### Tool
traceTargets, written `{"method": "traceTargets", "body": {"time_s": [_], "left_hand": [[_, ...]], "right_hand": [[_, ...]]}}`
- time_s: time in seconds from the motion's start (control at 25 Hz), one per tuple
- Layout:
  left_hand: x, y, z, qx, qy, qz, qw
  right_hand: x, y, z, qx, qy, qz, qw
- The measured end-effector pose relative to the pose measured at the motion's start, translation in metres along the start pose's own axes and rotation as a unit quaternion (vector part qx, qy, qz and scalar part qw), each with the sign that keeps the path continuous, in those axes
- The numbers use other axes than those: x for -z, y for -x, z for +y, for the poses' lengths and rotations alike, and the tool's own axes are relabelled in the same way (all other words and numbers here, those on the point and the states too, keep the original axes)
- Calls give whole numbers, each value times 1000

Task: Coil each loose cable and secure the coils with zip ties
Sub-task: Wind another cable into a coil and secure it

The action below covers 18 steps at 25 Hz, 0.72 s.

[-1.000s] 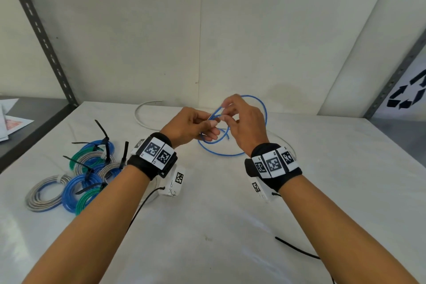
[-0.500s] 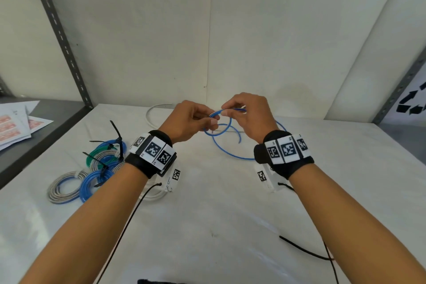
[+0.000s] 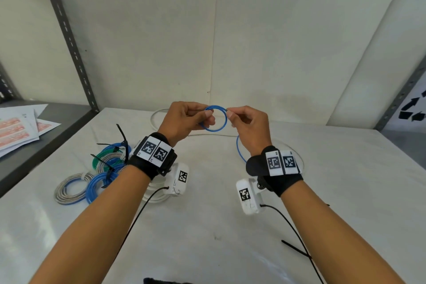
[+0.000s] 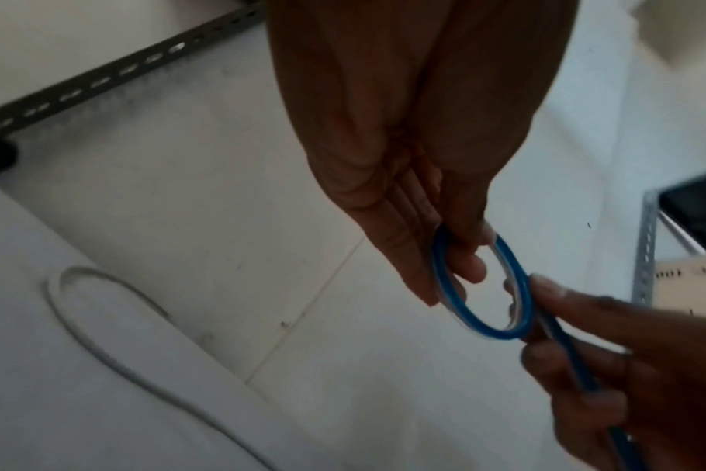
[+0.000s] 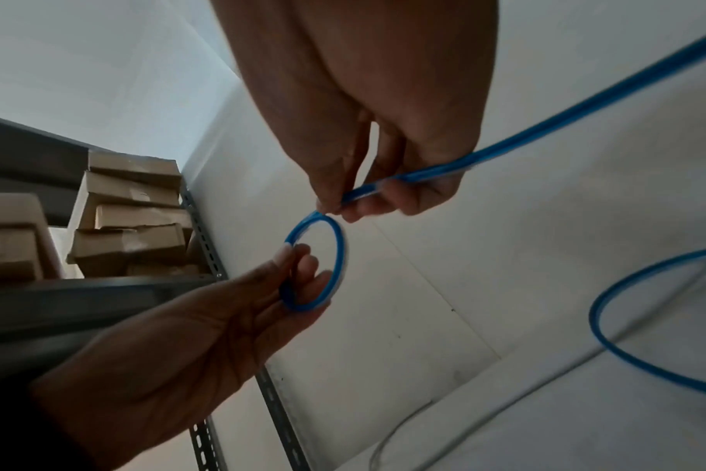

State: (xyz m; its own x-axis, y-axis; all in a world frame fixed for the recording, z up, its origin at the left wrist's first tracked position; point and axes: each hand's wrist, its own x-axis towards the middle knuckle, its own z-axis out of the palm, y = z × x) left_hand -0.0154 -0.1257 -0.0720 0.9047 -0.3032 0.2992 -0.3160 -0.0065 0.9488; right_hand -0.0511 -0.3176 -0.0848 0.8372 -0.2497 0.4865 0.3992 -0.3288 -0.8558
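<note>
Printed papers (image 3: 20,127) lie on the dark side shelf (image 3: 53,136); cardboard boxes (image 5: 129,220) are stacked beyond.

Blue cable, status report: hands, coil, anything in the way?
Left hand pinches small loop of blue cable; right hand pinches the cable beside it. Cable tail loose, untied. Nothing in the way.

No readable text; a recycling-arrows sign (image 3: 413,110) stands at the right edge.

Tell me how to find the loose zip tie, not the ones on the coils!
Start at the white table and look under the right forearm, near the front edge. A thin black zip tie lies flat there by itself. The other ties stick up from the tied coils far off on the left.
</note>
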Motion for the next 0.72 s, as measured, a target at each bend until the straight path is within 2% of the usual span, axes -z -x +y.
{"method": "traceTargets", "body": {"time_s": [0.12, 0.24, 0.32, 0.4, 0.56, 0.64, 0.72], "left_hand": [[-6, 1, -1, 22, 64, 18, 998], [-12, 0, -4, 40, 118, 13, 992], [-12, 0, -4, 38, 88, -8, 995], [-12, -1, 0, 32, 15, -32, 999], [-22, -4, 8, 64, -30, -85, 994], [-29, -4, 9, 92, -17, -92, 991], [-33, -4, 10, 92, -21, -77, 993]], "right_hand": [[-3, 7, 0, -45, -89, -22, 995], [-4, 6, 1, -41, -105, -2, 994], [0, 1, -1, -29, -72, -10, 997], [7, -3, -5, -2, 4, -65, 998], [13, -11, -14, 65, 153, -181, 969], [13, -10, -18, 86, 169, -190, 963], [15, -8, -19, 61, 123, -173, 975]]}}
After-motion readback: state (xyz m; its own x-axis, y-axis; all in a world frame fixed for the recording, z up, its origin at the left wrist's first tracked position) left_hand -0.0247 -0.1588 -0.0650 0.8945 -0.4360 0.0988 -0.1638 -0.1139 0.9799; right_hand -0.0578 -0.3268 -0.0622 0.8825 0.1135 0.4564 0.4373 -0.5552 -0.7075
